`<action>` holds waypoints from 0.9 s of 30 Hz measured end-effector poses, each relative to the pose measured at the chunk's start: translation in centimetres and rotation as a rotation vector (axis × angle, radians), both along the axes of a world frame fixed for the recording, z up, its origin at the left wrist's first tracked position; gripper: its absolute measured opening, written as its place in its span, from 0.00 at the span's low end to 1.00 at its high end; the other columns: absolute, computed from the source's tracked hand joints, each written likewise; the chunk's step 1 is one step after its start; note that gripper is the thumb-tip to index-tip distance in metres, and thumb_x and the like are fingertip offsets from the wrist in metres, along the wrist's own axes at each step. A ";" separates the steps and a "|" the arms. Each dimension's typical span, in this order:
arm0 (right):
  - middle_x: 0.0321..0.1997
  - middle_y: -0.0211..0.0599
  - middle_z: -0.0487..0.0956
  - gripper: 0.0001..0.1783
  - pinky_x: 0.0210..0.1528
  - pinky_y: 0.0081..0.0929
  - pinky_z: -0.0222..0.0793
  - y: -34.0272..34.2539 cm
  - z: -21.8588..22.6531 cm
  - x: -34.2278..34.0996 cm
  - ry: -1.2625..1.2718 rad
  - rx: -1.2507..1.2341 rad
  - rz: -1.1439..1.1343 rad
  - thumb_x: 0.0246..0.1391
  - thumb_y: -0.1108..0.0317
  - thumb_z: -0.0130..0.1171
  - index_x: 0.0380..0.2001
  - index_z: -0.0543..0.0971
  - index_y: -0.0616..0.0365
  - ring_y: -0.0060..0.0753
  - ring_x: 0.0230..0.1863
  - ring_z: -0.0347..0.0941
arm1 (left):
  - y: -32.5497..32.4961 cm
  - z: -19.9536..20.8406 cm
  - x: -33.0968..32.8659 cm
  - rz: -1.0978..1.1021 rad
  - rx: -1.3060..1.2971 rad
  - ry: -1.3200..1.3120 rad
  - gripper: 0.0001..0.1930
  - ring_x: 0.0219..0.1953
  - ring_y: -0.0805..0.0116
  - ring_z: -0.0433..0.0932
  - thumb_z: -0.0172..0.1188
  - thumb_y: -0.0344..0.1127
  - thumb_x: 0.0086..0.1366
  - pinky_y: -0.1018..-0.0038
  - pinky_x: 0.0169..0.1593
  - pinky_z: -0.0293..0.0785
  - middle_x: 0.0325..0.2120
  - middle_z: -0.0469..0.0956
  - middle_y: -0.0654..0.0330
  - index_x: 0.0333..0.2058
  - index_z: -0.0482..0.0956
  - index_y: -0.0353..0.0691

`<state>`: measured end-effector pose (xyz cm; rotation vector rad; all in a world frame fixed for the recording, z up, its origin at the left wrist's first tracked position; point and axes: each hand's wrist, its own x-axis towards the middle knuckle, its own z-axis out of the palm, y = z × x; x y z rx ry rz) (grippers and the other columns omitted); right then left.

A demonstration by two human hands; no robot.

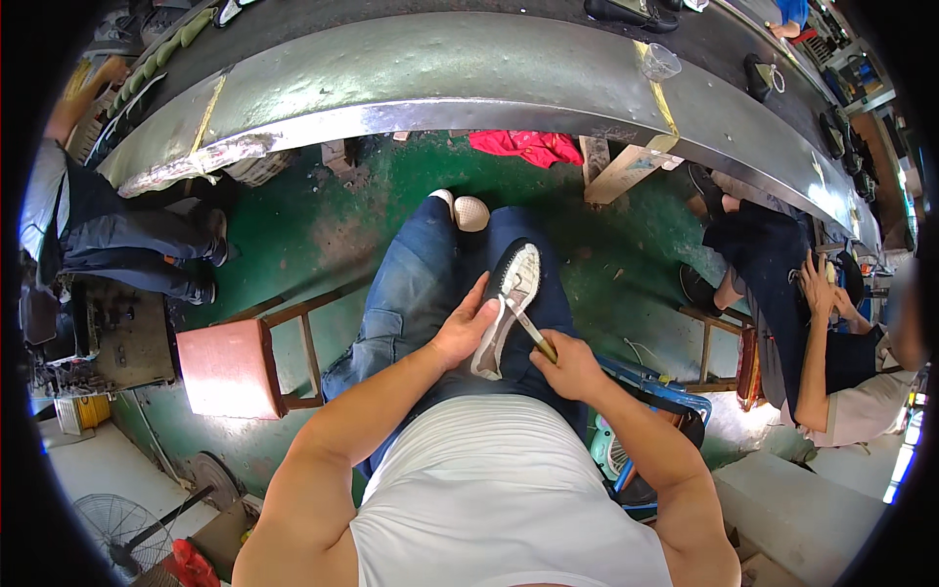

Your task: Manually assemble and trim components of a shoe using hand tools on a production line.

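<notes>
- Left hand (467,331): gripping shoe (520,275), which lies along its right side, sole-end jutting beyond the fingertips.
- Right hand (572,368): closed on tool (547,348), tip at shoe.
- Stool (231,370): well left of left hand.

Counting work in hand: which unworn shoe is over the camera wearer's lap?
The white-and-brown shoe in the left hand; the dark shoes lie away on the workbench.

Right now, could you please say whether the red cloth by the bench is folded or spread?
Neither neatly folded nor spread flat: the red cloth lies bunched, with creases and an uneven outline.
</notes>
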<state>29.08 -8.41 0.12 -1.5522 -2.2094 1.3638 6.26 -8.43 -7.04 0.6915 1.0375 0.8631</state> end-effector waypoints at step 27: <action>0.26 0.40 0.81 0.26 0.31 0.34 0.75 5.8 -1.1 1.1 0.160 -0.177 -0.124 0.70 0.51 0.44 0.32 0.76 0.65 0.34 0.23 0.79 | 0.8 4.4 1.2 -0.435 0.567 0.993 0.28 0.53 0.31 0.74 0.50 0.37 0.72 0.52 0.54 0.77 0.63 0.61 0.28 0.69 0.59 0.57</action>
